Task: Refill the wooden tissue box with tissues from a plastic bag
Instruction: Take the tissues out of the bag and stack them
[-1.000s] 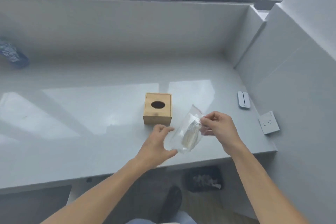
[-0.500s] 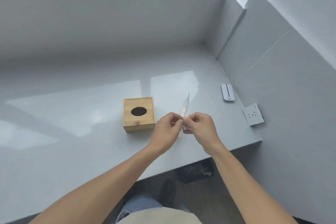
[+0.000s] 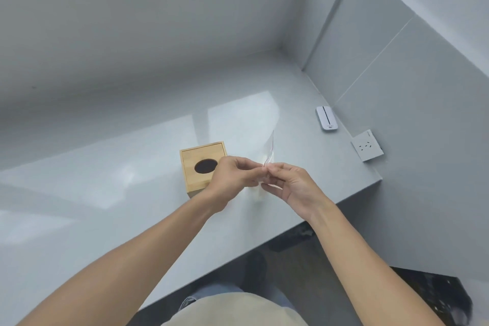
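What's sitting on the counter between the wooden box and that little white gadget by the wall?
Only the clear plastic bag, pinched by both hands; otherwise the grey counter between wooden box and white gadget is bare in the head view.

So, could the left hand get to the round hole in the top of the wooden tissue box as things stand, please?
Probably yes. The left hand is right beside the wooden tissue box, whose hole is uncovered, but its fingers are pinching the plastic bag together with the right hand, so it must let go first.

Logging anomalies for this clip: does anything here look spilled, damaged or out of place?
Nothing stands out. The wooden tissue box sits upright on the counter, and both the left hand and the right hand pinch the clear plastic bag. No spill or damage shows.
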